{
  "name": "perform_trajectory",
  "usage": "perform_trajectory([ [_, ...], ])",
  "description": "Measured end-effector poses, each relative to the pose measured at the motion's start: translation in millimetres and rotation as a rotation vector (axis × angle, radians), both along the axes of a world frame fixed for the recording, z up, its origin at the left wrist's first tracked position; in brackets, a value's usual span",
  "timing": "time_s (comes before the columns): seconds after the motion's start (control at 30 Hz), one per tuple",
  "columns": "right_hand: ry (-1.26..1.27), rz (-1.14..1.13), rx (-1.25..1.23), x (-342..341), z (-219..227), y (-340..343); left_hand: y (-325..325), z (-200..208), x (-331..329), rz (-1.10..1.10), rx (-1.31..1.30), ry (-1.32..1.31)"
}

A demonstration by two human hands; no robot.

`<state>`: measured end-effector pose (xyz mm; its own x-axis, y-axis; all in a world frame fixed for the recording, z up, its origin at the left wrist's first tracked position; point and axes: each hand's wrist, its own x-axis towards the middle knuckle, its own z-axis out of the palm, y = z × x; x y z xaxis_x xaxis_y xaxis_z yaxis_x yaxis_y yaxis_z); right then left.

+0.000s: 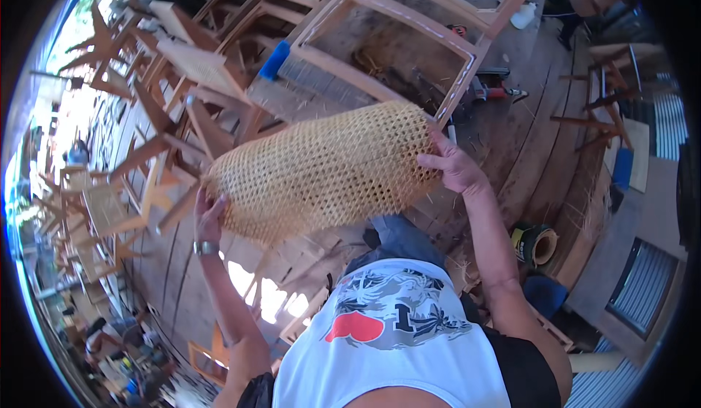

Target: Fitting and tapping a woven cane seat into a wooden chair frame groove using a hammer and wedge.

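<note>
A curved sheet of woven cane webbing, straw-coloured with an open hole pattern, is held up in front of my body. My left hand grips its left end, fingers partly behind the weave. At the opposite end my right hand pinches the edge, thumb on the near face. Just beyond the webbing stands a wooden chair frame with an open seat, and a pale line runs along its inner rails. A blue wrapping covers one end of a frame member.
Many wooden chair frames crowd the left side. On the plank floor right of the frame lies a red-and-grey tool. A dark can holding a tan roll stands near my right elbow. Panels line the far right.
</note>
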<state>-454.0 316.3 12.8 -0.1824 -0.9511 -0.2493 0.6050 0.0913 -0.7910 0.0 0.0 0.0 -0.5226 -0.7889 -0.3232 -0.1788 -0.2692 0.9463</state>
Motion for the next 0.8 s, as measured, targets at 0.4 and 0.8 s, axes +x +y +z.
perform_trajectory([
  [0.4, -0.052, -0.29, 0.05, -32, -2, -18, -66, 66, -119, -0.084, -0.119, 0.119],
  [0.8, 0.328, -0.804, 0.016, -197, 79, -23, -202, 88, -484, -0.487, -0.04, 0.485],
])
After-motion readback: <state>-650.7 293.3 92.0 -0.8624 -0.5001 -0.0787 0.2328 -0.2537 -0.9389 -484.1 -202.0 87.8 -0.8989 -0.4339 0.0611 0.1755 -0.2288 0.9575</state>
